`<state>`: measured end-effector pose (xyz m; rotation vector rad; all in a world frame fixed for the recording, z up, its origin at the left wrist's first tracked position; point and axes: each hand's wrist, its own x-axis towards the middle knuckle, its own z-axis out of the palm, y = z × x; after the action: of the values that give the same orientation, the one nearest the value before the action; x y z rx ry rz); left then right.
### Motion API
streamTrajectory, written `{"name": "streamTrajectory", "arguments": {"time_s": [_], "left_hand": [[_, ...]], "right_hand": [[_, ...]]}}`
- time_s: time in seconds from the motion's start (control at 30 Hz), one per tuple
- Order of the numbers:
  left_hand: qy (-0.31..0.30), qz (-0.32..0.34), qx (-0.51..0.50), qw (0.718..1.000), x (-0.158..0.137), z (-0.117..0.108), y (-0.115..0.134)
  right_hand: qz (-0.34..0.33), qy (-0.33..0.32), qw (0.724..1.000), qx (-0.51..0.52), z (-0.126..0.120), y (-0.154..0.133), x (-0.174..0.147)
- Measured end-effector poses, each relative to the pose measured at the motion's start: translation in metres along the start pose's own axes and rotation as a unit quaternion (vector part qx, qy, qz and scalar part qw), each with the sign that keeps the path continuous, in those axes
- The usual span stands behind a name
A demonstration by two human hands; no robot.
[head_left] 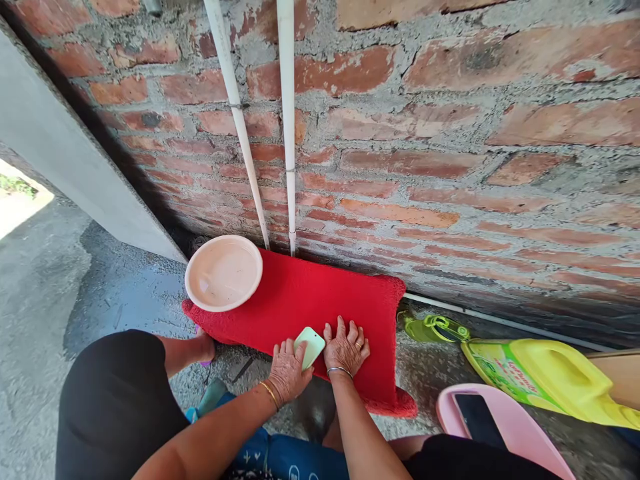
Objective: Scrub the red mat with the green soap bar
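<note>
A red cloth with fluffy edges is spread over a low, long support against the wall. My left hand is closed around a pale green flat block with rounded corners and a small hole near one corner. Its underside is hidden against the red cloth. My right hand lies flat on the cloth just right of the block, fingers spread and holding nothing. On the cloth's left end stands a pale pink basin with what looks like clear water in it.
A brick wall with two white pipes rises behind the cloth. To the right lie a yellow-green shoe, a yellow detergent jug and a pink plastic seat bearing a dark phone. A grey slab leans at left.
</note>
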<state>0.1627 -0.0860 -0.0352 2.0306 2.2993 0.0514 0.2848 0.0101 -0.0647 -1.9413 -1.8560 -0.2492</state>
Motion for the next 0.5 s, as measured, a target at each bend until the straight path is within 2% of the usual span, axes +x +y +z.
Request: {"name": "streamTrajectory", "arguments": {"time_s": [0.07,0.23,0.3,0.37,0.5], "left_hand": [[0.005,-0.004,-0.005,1.000,0.004,-0.005,-0.004],[0.025,-0.118,0.005,0.993,0.039,-0.037,-0.050],[0.022,-0.139,0.010,0.990,0.042,-0.038,-0.054],[0.010,-0.115,0.008,0.993,0.032,-0.030,-0.043],[-0.020,0.035,-0.018,0.999,0.005,-0.008,-0.007]], "right_hand": [[0.000,-0.001,1.000,0.001,0.001,0.000,0.000],[0.013,-0.004,1.000,0.010,0.001,-0.001,-0.001],[0.017,-0.008,1.000,0.015,0.001,-0.001,0.000],[0.020,-0.015,1.000,0.019,0.001,-0.001,0.000],[0.020,-0.036,0.999,0.020,0.001,0.001,0.000]]}}
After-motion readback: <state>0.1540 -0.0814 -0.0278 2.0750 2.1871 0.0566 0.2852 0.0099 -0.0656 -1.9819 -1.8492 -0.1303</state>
